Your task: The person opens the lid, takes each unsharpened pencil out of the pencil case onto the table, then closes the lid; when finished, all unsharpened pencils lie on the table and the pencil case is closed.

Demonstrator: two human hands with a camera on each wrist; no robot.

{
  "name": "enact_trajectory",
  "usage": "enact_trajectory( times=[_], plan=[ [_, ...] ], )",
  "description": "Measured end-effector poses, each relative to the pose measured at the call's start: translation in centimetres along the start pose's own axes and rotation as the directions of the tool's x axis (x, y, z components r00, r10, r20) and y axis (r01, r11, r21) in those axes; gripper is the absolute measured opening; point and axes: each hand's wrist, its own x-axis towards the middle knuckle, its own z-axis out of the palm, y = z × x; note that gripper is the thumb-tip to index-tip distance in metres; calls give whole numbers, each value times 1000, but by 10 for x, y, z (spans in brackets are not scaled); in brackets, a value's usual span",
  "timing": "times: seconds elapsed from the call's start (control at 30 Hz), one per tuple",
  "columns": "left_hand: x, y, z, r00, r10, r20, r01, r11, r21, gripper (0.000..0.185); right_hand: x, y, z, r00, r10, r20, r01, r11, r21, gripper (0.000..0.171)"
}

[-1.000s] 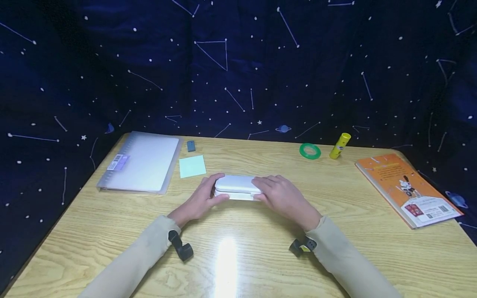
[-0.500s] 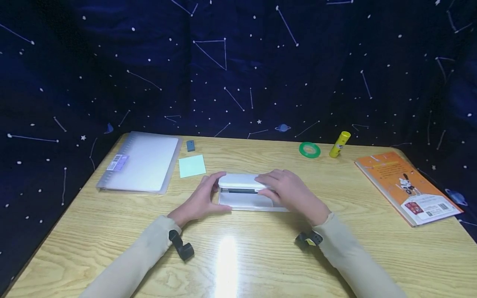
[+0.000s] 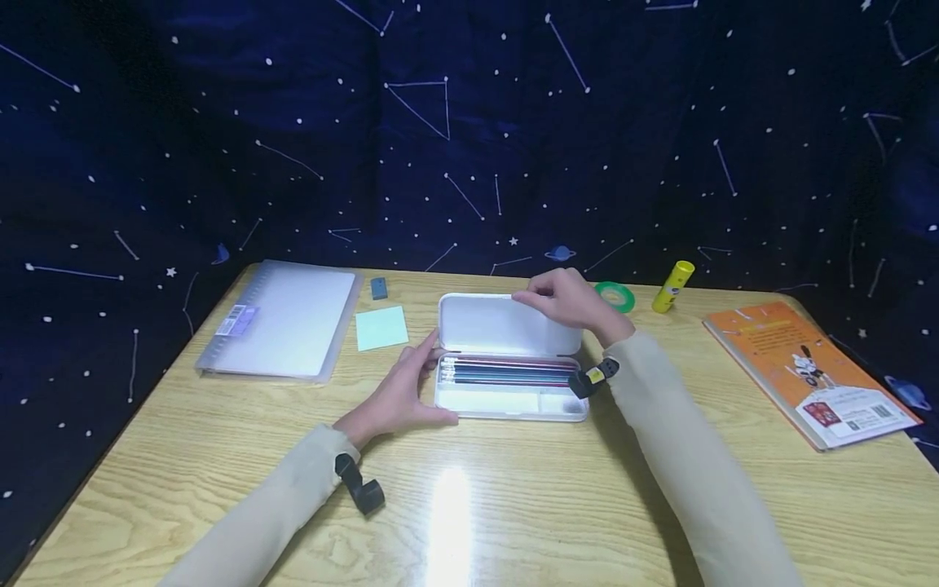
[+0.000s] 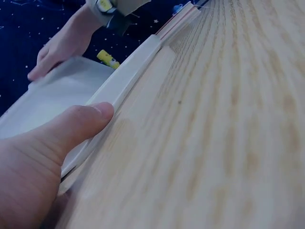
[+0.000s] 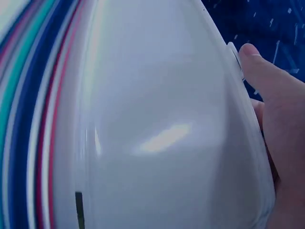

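The white lid (image 3: 477,323) had swung from part-raised to wide open, so the pencils (image 3: 506,372) looked reachable. The right grip (image 3: 572,302) pinched its far edge; the left grip (image 3: 399,397) clasped the case (image 3: 487,402) (by its left end) mid-bench (image 3: 543,509).

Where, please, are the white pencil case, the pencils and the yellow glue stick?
White pencil case (image 3: 487,402): head view, bare floor of its long front compartment.
Pencils (image 3: 506,372): head view, mid-length on the row.
Yellow glue stick (image 3: 671,289): head view, middle of its barrel.
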Motion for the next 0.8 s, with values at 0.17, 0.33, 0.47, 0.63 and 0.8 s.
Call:
enact_trajectory(
  times=[0.17, 0.33, 0.47, 0.63, 0.8],
  plan=[
    [0, 0, 1, 1000, 3, 25, -4, 999, 41, 136, 13, 12, 6, 997, 71, 35, -71, 997, 13, 36],
    [0, 0, 0, 999, -13, 34, 11, 999, 44, 137, 3, 7, 5, 997, 1, -80, 0, 1000, 13, 28],
    [1, 1, 1, 999, -9, 39, 7, 999, 47, 137, -21, -3, 3, 961, -140, -239, 134, 990, -41, 20],
    [1, 1, 1, 999, -14, 39, 12, 999, 40, 137, -50, -12, 14, 968, -225, -110, 224, 974, -25, 15],
    [2, 0, 2, 999, -8, 41, 7, 1000, 29, 135, -62, -13, 34, 975, -175, 133, 184, 981, -57, 19]
  ],
)
